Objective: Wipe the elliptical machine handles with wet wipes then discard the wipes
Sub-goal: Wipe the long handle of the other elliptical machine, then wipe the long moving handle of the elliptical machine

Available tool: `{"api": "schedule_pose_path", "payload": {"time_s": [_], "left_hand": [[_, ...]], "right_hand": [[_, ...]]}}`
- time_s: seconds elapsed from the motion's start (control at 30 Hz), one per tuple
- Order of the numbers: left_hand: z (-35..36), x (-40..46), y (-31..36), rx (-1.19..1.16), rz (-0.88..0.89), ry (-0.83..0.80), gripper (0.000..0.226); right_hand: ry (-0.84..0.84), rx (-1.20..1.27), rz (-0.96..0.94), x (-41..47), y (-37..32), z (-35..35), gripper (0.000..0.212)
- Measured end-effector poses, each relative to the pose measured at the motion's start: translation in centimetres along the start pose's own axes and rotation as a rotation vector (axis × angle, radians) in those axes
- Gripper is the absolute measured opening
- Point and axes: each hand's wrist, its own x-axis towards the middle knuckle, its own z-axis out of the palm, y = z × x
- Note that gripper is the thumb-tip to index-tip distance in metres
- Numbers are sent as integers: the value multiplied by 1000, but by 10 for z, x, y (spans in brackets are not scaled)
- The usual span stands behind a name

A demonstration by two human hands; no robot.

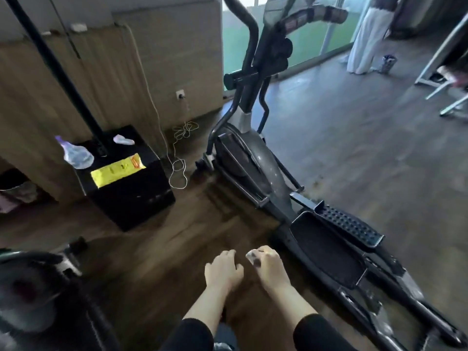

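Holding a small crumpled wipe, the right hand has its fingers curled round the wad, which shows dark smudges where it pokes out at the knuckles. Just beside it, the left hand hangs with fingers loosely bent and nothing in them, not quite touching the right.

Well beyond the fingertips, up and ahead, stands the elliptical machine, its curved handle rising out of reach at the top of the view; its studded pedal lies nearer, off to the right of the right hand. Far to the left of both hands a black box serves as a surface, carrying a yellow wipe packet and two pale crumpled plastic pieces.

Judging by the soiled wipe and the hands held low and away from the handles, the wiping looks at least partly done. Discarding remains: the wipe is in hand. A dark bin-like container sits at the far left edge, though the blur makes it hard to be sure what it is.
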Motion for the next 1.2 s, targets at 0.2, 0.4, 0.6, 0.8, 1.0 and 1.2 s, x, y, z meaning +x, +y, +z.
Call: {"api": "schedule_pose_path", "payload": {"time_s": [0.2, 0.4, 0.6, 0.8, 1.0, 1.2], "left_hand": [[-7, 76, 37, -18, -15, -44, 55], [-79, 180, 61, -41, -45, 62, 54], [-136, 260, 82, -100, -82, 145, 54], [-176, 318, 119, -178, -146, 260, 53], [-254, 352, 170, -384, -216, 573, 47], [-345, 352, 211, -506, -105, 907, 46]], "right_hand": [[26, 80, 163, 69, 34, -16, 18], [99, 126, 196, 185, 30, -50, 21], [155, 256, 176, 273, 9, -69, 27], [139, 342, 10, 358, 4, -116, 41], [221, 436, -322, 442, -26, -191, 18], [425, 554, -665, 509, -95, -260, 29]]}}
